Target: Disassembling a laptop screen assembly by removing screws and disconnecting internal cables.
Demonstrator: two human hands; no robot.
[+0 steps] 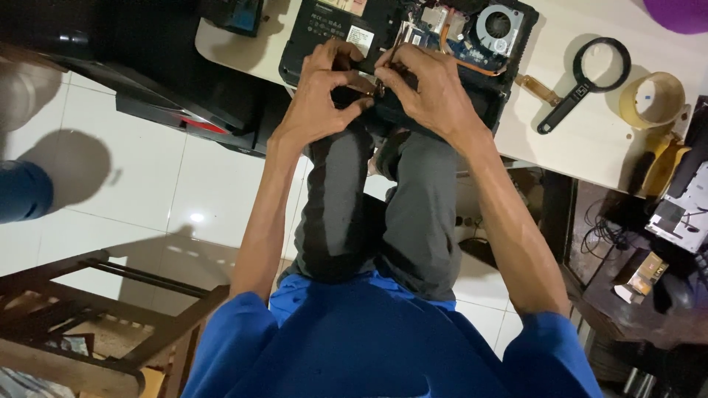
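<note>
An opened black laptop (324,29) lies upside down on the white table (575,140), with its circuit board and round fan (498,26) exposed. My left hand (321,99) and my right hand (431,88) meet at the laptop's near edge. Both pinch a small dark part (369,92) between their fingertips. What exactly the part is stays hidden by the fingers. My knees in grey trousers (383,214) are under the table edge.
A black magnifying glass (586,77) and a roll of tape (653,99) lie on the table to the right. A dark case (169,96) stands on the white tile floor at left. A wooden chair (103,324) is at lower left, cluttered shelves (649,280) at right.
</note>
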